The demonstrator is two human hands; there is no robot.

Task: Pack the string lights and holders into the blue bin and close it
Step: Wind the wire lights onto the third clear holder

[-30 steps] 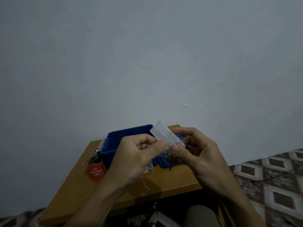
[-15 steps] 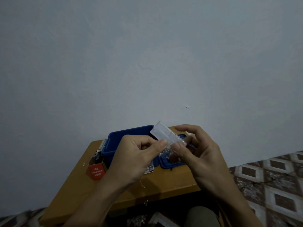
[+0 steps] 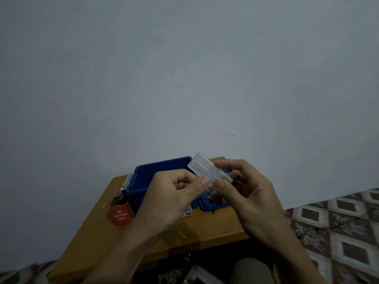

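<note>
**A:** How far along is the packing?

**B:** Not far, I'd judge. The desk (image 3: 205,228) stands against the wall (image 3: 184,78), and on it the blue bin (image 3: 162,171) is open. What looks like its lid (image 3: 215,206) lies flat just to its right, partly under the hands. I can't see into the bin, so I can't tell what is already packed.

**A:** And the hands?

**B:** Both are raised over the bin's right end. The left hand (image 3: 172,197) and the right hand (image 3: 246,193) each have thumb and forefinger clamped on the lower end of a clear holder (image 3: 202,168). The holder tilts up and away to the left. The string lights (image 3: 211,190) show as a fine bunch of wire hanging just below that end.

**A:** So what's left?

**B:** The holder and its wire still have to go in. The red box (image 3: 120,215) marked "LED Decorative Lights" sits outside the bin, just left of it. A loose strand (image 3: 181,232) lies on the desk near the front edge. After those, the lid goes on.

**A:** Anything different from a second ago?

**B:** Very little. The holder keeps the same tilt and the same place. The right hand's upper fingers were curled close behind it then and now reach a little further out over its top. The left hand's pinch looks unchanged.
</note>
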